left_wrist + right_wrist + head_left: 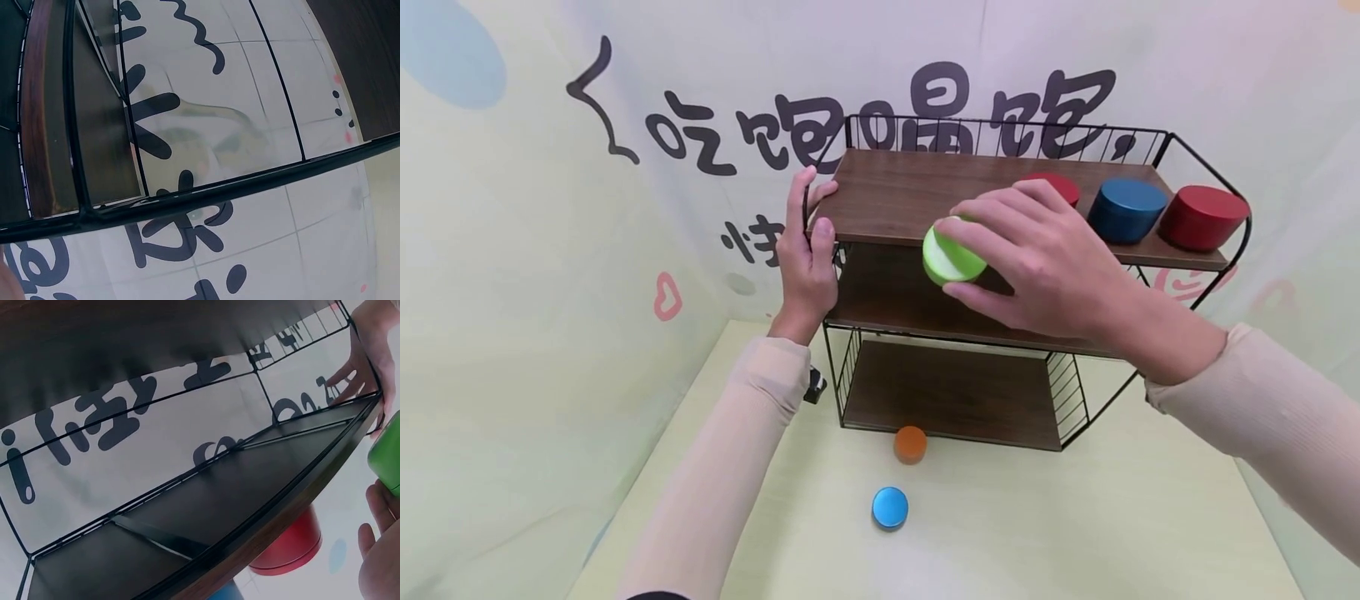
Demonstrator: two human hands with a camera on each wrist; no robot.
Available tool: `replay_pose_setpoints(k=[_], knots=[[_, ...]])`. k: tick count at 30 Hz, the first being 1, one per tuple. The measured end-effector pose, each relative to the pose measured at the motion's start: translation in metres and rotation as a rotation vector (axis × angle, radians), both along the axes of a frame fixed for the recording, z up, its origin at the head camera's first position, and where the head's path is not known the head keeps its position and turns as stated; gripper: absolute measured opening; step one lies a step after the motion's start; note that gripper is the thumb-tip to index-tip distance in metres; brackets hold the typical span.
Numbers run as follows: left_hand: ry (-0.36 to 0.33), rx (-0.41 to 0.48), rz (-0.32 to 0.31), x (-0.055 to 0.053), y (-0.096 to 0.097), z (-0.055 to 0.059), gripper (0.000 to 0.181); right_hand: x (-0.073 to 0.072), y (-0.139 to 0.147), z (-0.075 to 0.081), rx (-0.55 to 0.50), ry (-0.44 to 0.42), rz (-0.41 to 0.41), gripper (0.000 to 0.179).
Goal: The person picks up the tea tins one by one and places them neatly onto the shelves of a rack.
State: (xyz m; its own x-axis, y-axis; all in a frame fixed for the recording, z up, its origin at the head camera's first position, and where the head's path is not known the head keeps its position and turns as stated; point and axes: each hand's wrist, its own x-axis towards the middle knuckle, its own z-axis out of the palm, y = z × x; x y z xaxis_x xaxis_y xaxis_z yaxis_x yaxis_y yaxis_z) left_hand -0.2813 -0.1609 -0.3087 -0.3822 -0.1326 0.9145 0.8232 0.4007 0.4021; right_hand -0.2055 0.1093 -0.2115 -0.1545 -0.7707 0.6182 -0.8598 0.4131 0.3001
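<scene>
My right hand (1037, 250) holds a round bright-green tin (951, 257) between thumb and fingers. The tin is tilted in front of the top shelf's front edge. In the right wrist view, part of the green tin (386, 456) shows at the right edge above my fingers. My left hand (808, 258) grips the left end of the top shelf (895, 196) of a black-wire rack with dark wood boards. On that shelf's right side stand a red tin (1060, 185), partly hidden behind my right hand, a blue tin (1126, 210) and another red tin (1202, 218).
An orange tin (911, 444) and a light-blue tin (890, 507) stand on the pale table (1000, 533) before the rack. The rack's middle shelf (880, 292) and bottom shelf (955, 392) lie below. A white printed cloth (737, 50) hangs behind.
</scene>
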Motion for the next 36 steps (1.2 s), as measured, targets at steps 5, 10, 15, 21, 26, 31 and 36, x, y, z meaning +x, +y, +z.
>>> replay_pose_setpoints(k=[5,10,15,21,26,31,36], knots=[[0.001,0.003,-0.014,0.0,0.0,0.0,0.052,-0.006,0.002,0.004,-0.039,-0.01,-0.013,0.052],[0.006,0.009,-0.019,0.0,-0.001,0.0,0.052,-0.014,0.006,0.009,-0.07,-0.061,-0.074,0.054],[-0.002,0.006,-0.018,0.0,-0.001,0.0,0.052,-0.02,0.01,0.014,-0.07,-0.122,-0.156,0.056],[-0.008,0.004,-0.008,0.0,-0.002,0.0,0.052,-0.025,0.01,0.018,-0.058,-0.165,-0.245,0.057],[0.004,0.006,-0.011,0.0,-0.001,0.0,0.053,-0.029,0.008,0.019,-0.04,-0.179,-0.275,0.055],[-0.003,0.001,-0.007,0.001,0.0,0.0,0.052,-0.032,0.005,0.021,-0.011,-0.189,-0.329,0.051],[-0.011,-0.002,0.0,0.002,-0.001,0.0,0.051,-0.033,0.003,0.021,0.02,-0.19,-0.374,0.049]])
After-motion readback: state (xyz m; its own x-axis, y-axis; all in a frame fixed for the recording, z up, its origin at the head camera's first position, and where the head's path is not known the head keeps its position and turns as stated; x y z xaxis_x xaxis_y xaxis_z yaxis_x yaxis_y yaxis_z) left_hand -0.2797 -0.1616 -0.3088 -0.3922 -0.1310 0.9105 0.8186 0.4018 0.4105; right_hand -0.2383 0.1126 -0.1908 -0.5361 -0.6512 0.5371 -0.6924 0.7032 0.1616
